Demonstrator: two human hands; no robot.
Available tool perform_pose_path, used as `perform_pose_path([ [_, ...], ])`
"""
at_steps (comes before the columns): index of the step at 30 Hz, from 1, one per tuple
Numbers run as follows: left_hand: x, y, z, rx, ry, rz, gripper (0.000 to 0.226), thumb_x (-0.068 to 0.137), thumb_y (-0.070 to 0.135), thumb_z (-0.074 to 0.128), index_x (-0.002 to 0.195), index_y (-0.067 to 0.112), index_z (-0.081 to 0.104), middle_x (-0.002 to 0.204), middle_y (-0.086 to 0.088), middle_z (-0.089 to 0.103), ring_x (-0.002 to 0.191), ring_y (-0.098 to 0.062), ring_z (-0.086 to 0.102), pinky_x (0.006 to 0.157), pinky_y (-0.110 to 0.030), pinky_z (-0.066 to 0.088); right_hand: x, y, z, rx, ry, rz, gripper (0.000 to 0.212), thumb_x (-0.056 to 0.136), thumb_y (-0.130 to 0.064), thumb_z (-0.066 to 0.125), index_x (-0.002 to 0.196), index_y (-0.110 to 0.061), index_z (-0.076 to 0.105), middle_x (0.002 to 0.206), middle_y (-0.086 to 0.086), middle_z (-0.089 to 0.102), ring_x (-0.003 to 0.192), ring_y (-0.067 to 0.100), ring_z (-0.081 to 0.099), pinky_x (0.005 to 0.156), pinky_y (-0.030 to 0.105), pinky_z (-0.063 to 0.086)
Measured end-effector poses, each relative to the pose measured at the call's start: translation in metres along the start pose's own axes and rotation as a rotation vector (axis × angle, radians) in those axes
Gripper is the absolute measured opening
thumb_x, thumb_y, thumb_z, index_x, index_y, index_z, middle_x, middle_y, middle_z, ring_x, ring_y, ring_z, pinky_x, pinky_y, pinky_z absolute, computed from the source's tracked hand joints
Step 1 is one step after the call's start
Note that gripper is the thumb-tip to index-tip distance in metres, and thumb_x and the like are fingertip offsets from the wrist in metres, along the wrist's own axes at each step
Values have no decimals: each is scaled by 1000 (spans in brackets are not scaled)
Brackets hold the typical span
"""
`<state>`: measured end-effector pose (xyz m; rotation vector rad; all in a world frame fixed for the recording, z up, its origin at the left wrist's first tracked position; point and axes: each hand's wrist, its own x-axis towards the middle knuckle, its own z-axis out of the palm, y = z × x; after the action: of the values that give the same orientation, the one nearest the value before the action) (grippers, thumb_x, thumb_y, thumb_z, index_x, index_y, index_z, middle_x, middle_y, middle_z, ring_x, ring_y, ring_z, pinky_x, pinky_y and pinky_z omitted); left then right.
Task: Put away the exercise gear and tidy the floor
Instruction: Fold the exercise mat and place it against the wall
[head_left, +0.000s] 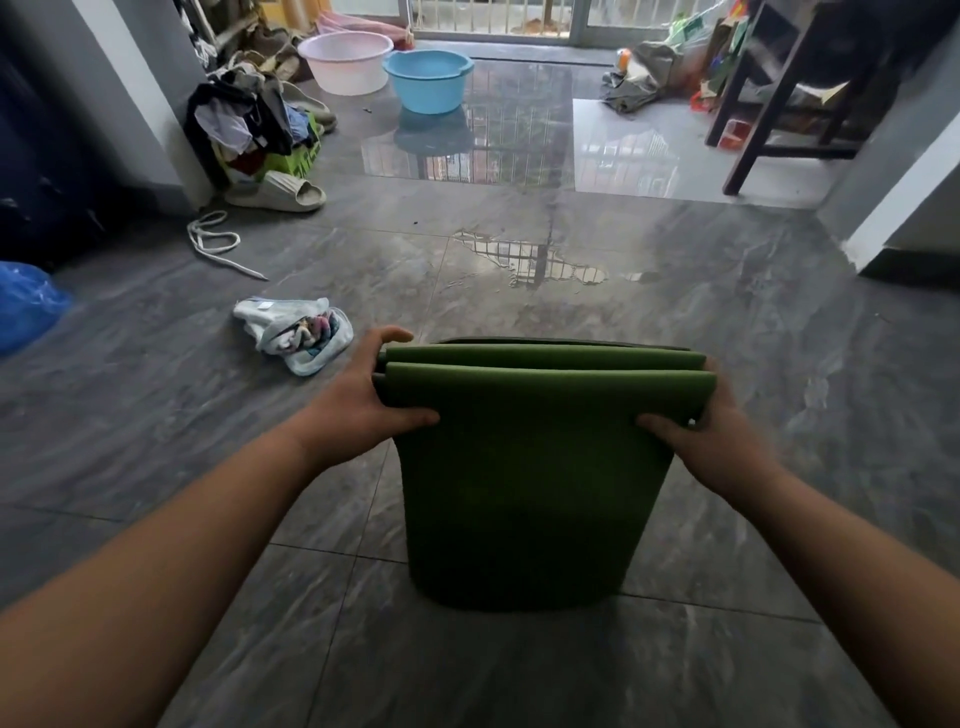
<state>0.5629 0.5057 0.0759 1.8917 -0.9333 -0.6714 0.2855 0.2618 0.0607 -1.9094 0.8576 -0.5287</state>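
The mat, green and folded into several layers, hangs between the two hands, its folded top edges uppermost and its lower bend seemingly just touching or barely above the floor. The left hand pinches the stack at its upper left corner, thumb lying across the near face and fingers curled round the far side; the right hand grips the upper right corner the same way, thumb on the near face, fingers hidden behind. Between the grips the top edges run nearly straight, and below them the panel drops flat with a soft curve at the bottom, so the mat looks light, springy foam: pliable, not fragile, inclined to spring open if the layers are let go. The surface looks matte and likely grippy. The corners suit carrying; for stowing, I would judge a hold round the whole stack safer. Beyond the left grip lies a cloth; ahead, a puddle.
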Motion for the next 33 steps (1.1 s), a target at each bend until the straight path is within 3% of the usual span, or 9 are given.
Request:
perform_pose_path([
  [5,-9,9,4,-142,240,81,77,71,5,84,128,38,44,114,7,52,100,-4,57,79,-20,56,-10,6,8,91,103,-60,58,87,-19,71,132,-35,38,119,-6,54,109,16,54,92,37,45],
  [8,-13,9,10,-128,240,94,64,74,4,81,124,30,50,112,8,58,97,8,59,75,-10,51,-15,11,13,76,103,-70,57,89,-16,69,136,-27,39,117,-8,54,112,16,53,94,38,47],
  [14,-3,-6,26,-132,246,81,48,82,7,76,109,36,49,105,9,62,92,13,61,79,-10,49,-10,20,28,37,138,-21,62,91,-16,66,145,-18,35,109,-29,48,97,-7,54,87,22,43],
  [17,6,-5,22,-125,240,56,47,83,12,76,114,35,49,109,9,62,99,8,60,90,-20,52,-3,16,25,48,140,-32,62,92,-18,66,144,-19,34,114,-26,50,103,-16,51,89,17,44],
  [19,9,13,18,-120,263,59,49,85,9,73,120,30,47,110,13,59,99,12,57,88,-12,49,-2,6,15,80,147,12,61,91,-21,67,144,-21,35,118,-21,52,106,-14,52,91,24,46],
  [23,-6,75,8,-192,287,-4,53,85,12,73,120,38,43,115,19,53,103,14,54,82,-5,46,-21,-43,-15,126,214,75,60,90,-16,69,142,-15,40,116,-16,55,100,-17,54,82,8,46],
  [25,-20,112,0,-215,284,-78,59,84,11,74,124,36,39,116,18,51,102,14,54,80,-4,46,-37,-78,-41,168,213,132,57,88,-14,71,139,-15,44,116,-9,58,99,-14,56,81,10,48],
  [30,-58,217,-47,-137,-36,-402,74,72,7,84,132,33,49,122,0,58,107,-14,61,78,-27,55,-67,-185,-144,73,-62,365,61,72,-7,84,119,-29,53,104,-5,62,93,8,62,88,37,54],
  [33,-91,281,-59,-230,-269,-698,59,74,1,81,116,36,58,116,-4,63,104,-25,65,72,-46,60,-97,-238,-194,-84,-185,560,68,71,-11,84,126,-33,49,104,-1,59,84,13,58,72,41,57],
])
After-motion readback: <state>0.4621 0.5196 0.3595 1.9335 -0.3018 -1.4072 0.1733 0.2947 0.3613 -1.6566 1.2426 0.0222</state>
